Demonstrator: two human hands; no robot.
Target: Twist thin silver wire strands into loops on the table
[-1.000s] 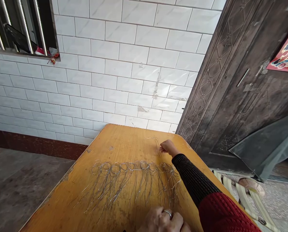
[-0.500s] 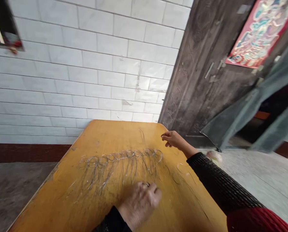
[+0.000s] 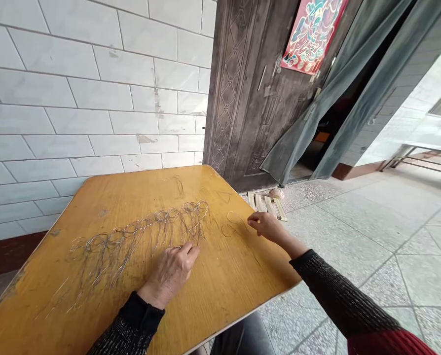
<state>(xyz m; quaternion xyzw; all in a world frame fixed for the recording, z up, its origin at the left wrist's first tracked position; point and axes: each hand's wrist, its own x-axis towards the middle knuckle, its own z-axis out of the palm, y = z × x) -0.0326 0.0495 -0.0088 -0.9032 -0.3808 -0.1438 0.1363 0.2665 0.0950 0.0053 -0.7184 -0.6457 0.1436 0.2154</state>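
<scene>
A row of thin wire loops [image 3: 142, 224] with long loose tails lies across the yellow table [image 3: 224, 296]. My left hand [image 3: 172, 271] rests low over the near side of the row, its fingers curled down by the tail ends at the right. What its fingertips may hold is hidden. Out at the table's right edge, my right hand [image 3: 267, 227] has its thumb and fingers pinched together; anything between them is too fine to make out. Just left of it is a loose wire loop [image 3: 235, 215] on the tabletop.
A few loose strands [image 3: 178, 183] lie toward the far edge. White tiled wall [image 3: 94, 113] and a dark carved door [image 3: 242, 113] stand behind the table. On the floor past the right edge are pale slats [image 3: 267, 204]; a grey curtain [image 3: 305, 133] hangs at the doorway.
The view has swung to the right, showing more floor. My left hand has come nearer to the wire tails at the row's right end. My right hand stays pinched, now beside the loose loop.
</scene>
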